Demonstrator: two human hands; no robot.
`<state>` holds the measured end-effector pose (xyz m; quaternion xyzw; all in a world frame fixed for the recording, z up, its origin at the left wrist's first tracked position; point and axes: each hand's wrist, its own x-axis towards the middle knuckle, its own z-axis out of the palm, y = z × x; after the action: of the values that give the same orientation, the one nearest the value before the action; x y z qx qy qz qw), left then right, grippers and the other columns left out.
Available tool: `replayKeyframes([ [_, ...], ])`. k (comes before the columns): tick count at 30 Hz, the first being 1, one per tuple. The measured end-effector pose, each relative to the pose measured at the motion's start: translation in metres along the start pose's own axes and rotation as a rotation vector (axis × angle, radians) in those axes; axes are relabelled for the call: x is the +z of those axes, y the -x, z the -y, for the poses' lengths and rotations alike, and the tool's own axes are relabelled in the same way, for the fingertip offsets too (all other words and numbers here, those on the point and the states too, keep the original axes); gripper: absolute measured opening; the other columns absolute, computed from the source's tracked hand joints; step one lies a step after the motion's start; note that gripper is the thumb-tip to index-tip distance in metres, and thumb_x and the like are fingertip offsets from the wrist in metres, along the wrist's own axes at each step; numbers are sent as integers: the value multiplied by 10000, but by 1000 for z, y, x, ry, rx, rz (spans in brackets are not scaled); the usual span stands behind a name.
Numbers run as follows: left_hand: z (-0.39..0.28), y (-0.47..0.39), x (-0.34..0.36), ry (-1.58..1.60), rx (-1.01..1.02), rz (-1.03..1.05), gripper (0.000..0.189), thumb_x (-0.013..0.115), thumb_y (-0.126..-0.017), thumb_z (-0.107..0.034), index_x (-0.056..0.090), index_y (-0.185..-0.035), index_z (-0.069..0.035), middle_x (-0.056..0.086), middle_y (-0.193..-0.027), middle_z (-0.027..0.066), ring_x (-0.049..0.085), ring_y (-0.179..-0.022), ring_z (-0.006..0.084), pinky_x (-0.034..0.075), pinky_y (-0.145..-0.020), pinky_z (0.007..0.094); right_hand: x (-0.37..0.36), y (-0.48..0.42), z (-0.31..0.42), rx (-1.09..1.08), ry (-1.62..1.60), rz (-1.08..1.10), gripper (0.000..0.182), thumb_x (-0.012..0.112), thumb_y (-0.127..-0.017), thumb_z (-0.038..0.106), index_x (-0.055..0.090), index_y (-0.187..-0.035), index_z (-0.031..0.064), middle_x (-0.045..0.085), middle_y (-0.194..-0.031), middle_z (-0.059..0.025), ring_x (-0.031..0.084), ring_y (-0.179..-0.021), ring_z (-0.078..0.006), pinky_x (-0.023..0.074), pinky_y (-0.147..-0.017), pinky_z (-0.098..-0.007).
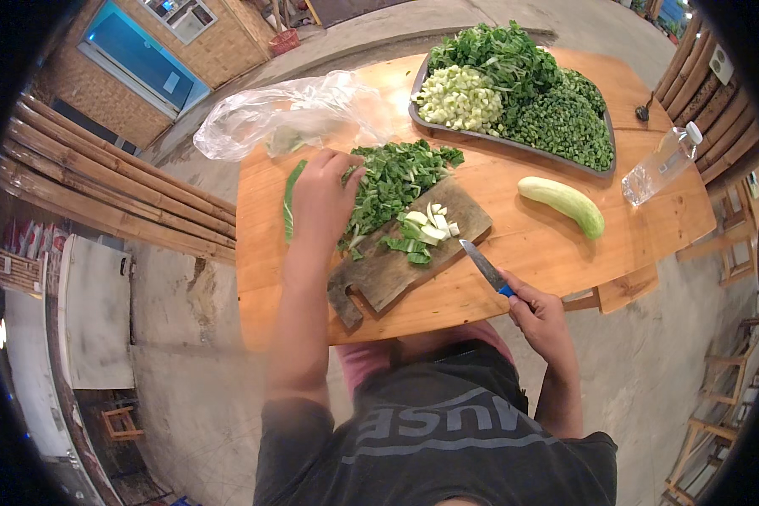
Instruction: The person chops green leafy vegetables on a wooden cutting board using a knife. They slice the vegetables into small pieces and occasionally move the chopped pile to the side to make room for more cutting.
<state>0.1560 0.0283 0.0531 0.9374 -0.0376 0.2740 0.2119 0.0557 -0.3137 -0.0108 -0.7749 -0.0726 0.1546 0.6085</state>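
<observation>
My right hand grips the blue handle of a kitchen knife, its blade pointing up and left beside a wooden cutting board. Cut white stem pieces lie on the board, with some green leaf pieces next to them. Over the left side of a pile of chopped leafy greens is my left hand, fingers bent and thumb a little apart from the index finger. Its other fingertips are hidden, so I cannot tell if it holds anything. A long green leaf lies left of that hand.
A dark tray at the back holds diced pale vegetable and heaps of chopped greens. A pale green cucumber and a clear plastic bottle lie to the right. A clear plastic bag hangs over the table's back left edge.
</observation>
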Motion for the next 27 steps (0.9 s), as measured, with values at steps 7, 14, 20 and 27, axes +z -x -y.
replayKeyframes([
  [7,-33,45,3,182,245,271,128,816,-781,-108,731,-873,-85,658,-876,67,630,-872,266,523,-755,375,-9,0,4,104,-12,2,444,552,-971,7,592,-1413,30,688,-989,-27,545,-783,-66,478,-745,-219],
  [14,-21,53,13,146,255,336,122,802,-787,-110,731,-887,-100,647,-882,64,616,-879,275,522,-765,392,-3,-1,6,38,-12,11,430,560,-970,12,600,-1398,20,727,-1084,-82,586,-869,-64,497,-791,-230],
  [20,-33,42,18,153,179,233,108,746,-811,-75,748,-916,-100,663,-893,60,616,-871,271,524,-765,382,-3,-1,5,33,-4,-3,421,564,-967,15,607,-1386,16,734,-1186,-146,626,-973,-83,508,-859,-253],
  [27,-32,29,30,-136,422,378,216,671,-808,-25,763,-980,-116,703,-898,48,629,-875,261,542,-775,381,-5,1,4,11,14,-17,425,569,-961,8,610,-1384,17,742,-1093,-111,576,-817,-64,501,-767,-236],
])
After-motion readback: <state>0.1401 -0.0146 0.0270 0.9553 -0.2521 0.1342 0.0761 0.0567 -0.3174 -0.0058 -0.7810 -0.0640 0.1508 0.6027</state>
